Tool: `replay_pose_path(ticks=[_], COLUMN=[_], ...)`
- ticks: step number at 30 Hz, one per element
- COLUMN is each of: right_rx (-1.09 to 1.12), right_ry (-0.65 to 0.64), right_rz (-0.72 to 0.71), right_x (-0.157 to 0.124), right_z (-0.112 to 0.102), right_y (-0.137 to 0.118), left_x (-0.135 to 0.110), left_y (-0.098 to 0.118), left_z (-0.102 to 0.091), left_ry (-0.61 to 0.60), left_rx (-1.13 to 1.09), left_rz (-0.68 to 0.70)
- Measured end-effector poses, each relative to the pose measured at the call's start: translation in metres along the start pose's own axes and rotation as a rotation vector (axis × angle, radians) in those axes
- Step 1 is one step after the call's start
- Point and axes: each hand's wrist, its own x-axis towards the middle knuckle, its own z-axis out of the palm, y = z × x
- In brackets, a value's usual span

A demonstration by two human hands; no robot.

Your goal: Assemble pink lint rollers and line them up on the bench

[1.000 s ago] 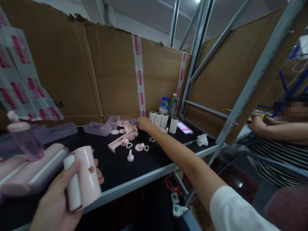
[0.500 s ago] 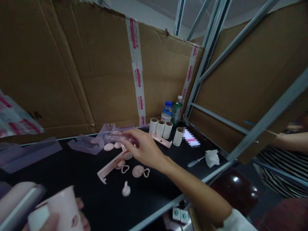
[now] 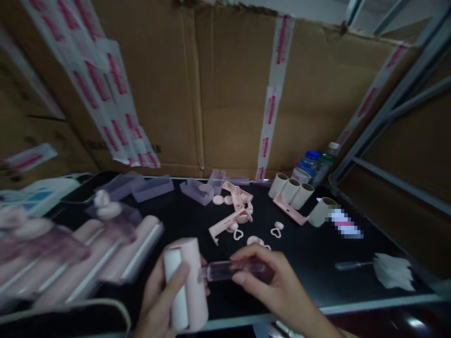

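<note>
In the head view, my left hand (image 3: 158, 295) is wrapped round a pink lint roller casing (image 3: 198, 291). A white roll (image 3: 178, 281) shows through the casing's open side, under my thumb. My right hand (image 3: 271, 277) grips a clear pinkish handle (image 3: 221, 271) between thumb and fingers. The handle's narrow end meets the side of the casing; whether it sits in the hole there I cannot tell. Beyond my hands lie pink plastic brackets (image 3: 227, 225), flat pink discs (image 3: 218, 200) and small heart-shaped loops (image 3: 238, 234).
Several pink rollers (image 3: 95, 263) lie at the left, blurred. Translucent purple trays (image 3: 153, 188) line the back cardboard wall (image 3: 232, 94). White tubes (image 3: 291, 191) and bottles (image 3: 308, 162) stand at the back right. A screwdriver (image 3: 348, 265) and crumpled tissue (image 3: 392, 271) lie at the right.
My right hand has come back from the pile of parts with the clear handle, to the casing's side. My left hand has brought the casing in front of me. The view has turned left.
</note>
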Motion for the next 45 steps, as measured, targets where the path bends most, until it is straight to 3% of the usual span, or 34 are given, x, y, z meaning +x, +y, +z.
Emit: replay_pose_path(ticks=[3, 10, 19, 24, 30, 36, 45], right_rx=[-0.061, -0.33, -0.685, -0.813, -0.858, -0.834, -0.587], right_ry=[-0.01, 0.022, 0.105, 0.113, 0.058, 0.042, 0.073], right_rz=[-0.003, -0.104, -0.221, -0.317, -0.499, -0.679, -0.625], right_x=[-0.004, -0.024, -0.059, -0.064, -0.062, -0.057, -0.053], right_z=[0.008, 0.021, 0.01, 0.008, -0.001, 0.002, 0.025], right_y=[0.0, -0.001, 0.017, 0.027, 0.037, 0.027, 0.023], left_x=[-0.004, 0.001, 0.001, 0.003, 0.007, 0.002, -0.007], left_y=[0.007, -0.003, -0.009, -0.012, -0.02, -0.022, -0.014], left_z=[0.002, -0.024, -0.039, -0.043, -0.041, -0.034, -0.033], left_ry=[-0.039, -0.201, -0.467, -0.547, -0.618, -0.603, -0.605], left_rx=[-0.042, -0.091, -0.181, -0.229, -0.196, -0.174, -0.061], left_rz=[0.058, 0.016, -0.108, -0.114, -0.083, -0.031, 0.04])
